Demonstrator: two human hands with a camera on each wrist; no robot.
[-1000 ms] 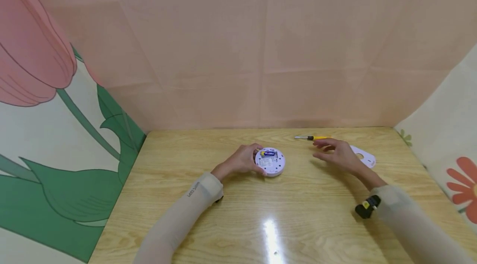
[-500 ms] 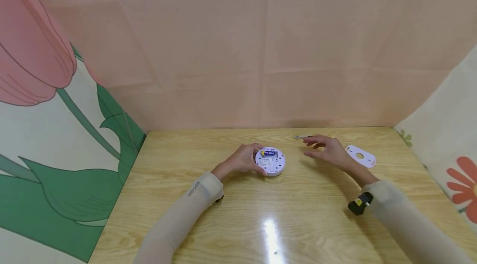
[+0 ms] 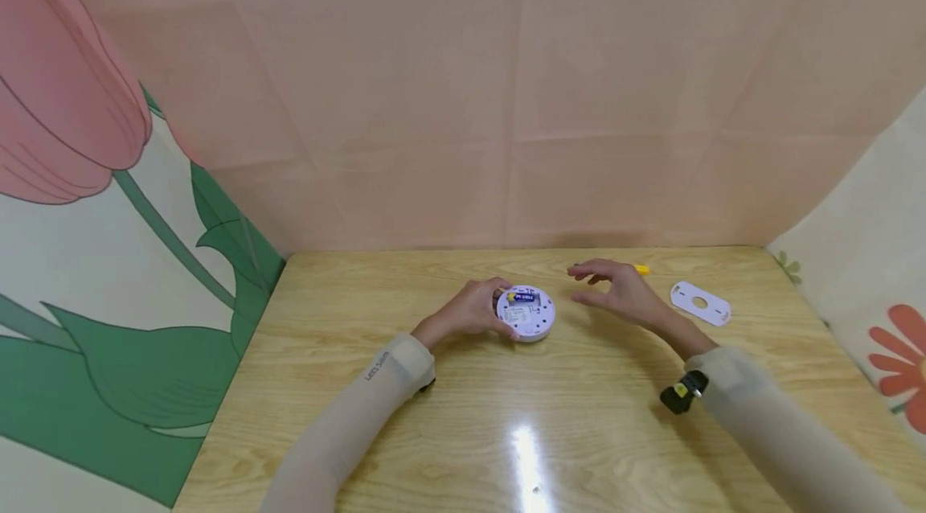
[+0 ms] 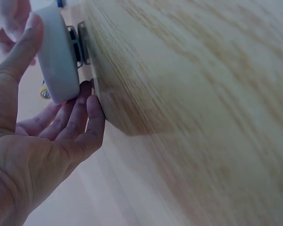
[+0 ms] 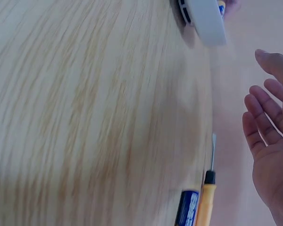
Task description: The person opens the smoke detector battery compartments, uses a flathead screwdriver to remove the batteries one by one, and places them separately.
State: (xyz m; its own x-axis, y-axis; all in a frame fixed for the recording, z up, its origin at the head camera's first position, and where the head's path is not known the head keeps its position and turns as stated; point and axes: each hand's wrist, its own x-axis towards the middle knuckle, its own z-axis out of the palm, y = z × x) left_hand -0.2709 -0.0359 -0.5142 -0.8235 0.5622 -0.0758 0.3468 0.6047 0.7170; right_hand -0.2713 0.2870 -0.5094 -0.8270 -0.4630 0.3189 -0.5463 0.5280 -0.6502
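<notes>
My left hand (image 3: 473, 308) holds a round white smoke detector (image 3: 526, 326) by its left edge, thumb at the front and fingers behind. Its back faces up, showing a battery recess with a blue battery (image 3: 521, 297). The battery's yellow end (image 4: 45, 92) juts past the detector's face in the left wrist view. To the right, my right hand (image 3: 615, 288) hovers over the table with nothing in it, fingers loosely bent and thumb apart. Beneath it, partly hidden in the head view, lies a yellow-handled screwdriver (image 5: 206, 200). Another blue battery (image 5: 187, 209) lies beside the handle.
A white oblong mounting plate (image 3: 700, 303) with a round hole lies on the right of the wooden table (image 3: 405, 449). A pink cloth backdrop (image 3: 434, 95) rises behind the table's far edge. Flower-printed cloths flank both sides.
My right hand has moved left toward the detector, uncovering the mounting plate and passing over the screwdriver. My left hand and the detector have stayed nearly still.
</notes>
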